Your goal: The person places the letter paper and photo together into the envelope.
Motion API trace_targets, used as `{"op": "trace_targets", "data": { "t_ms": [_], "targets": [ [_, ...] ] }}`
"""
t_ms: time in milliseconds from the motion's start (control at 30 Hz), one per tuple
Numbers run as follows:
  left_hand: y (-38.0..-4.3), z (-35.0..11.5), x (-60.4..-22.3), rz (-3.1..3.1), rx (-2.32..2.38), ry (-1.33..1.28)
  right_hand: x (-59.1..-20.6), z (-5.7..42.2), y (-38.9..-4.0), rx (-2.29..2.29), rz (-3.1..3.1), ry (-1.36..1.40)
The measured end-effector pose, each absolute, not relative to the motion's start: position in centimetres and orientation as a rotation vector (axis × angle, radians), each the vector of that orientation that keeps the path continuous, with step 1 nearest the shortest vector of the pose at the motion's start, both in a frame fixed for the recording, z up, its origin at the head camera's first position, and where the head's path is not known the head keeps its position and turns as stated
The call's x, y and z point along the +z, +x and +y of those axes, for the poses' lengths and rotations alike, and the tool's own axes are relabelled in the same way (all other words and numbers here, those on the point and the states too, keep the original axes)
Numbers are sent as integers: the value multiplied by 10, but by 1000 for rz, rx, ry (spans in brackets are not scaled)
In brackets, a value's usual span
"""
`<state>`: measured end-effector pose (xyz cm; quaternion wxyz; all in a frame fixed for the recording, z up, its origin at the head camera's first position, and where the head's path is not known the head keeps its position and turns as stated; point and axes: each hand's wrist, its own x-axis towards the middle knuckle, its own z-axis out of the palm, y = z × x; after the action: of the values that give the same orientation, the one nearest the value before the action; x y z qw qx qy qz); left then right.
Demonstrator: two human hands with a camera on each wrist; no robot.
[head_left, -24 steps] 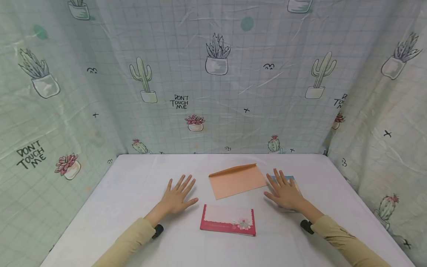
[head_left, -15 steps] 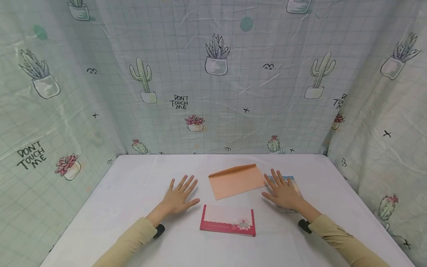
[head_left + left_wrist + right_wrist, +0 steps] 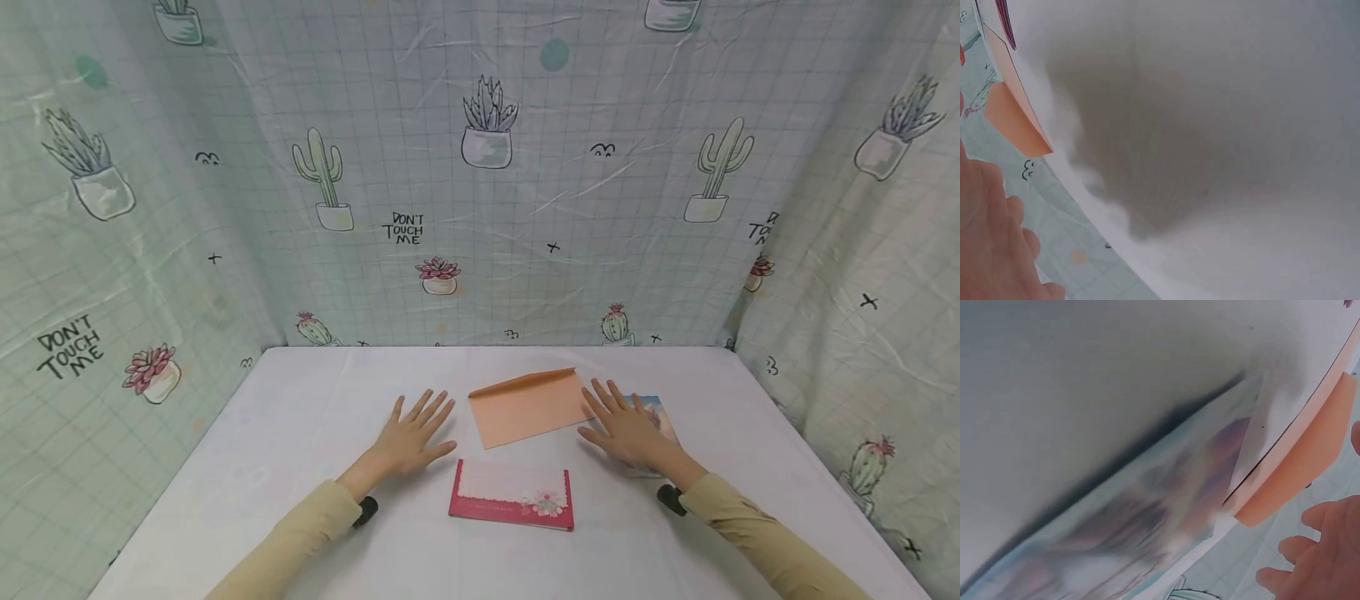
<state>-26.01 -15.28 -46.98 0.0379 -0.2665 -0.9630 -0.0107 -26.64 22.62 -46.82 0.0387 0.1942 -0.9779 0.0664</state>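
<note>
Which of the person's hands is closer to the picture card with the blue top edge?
The right hand: it hovers over part of the picture card. The left hand is farther off, to the left of the orange envelope.

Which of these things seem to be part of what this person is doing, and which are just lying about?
Probably part of the job, judging by nearness to the left hand and right hand:
orange envelope
red-and-white paper item
picture card, partly hidden by the right hand

Probably just surroundings:
cactus-print curtain
white table, serving as the surface
</note>
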Motion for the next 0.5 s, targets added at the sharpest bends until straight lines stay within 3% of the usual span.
{"op": "trace_targets", "data": {
  "t_ms": [500],
  "targets": [
    [-277, -135, -469, -2902, -55, -921, -466, 210, -281, 212, -2990, 658]
  ]
}}
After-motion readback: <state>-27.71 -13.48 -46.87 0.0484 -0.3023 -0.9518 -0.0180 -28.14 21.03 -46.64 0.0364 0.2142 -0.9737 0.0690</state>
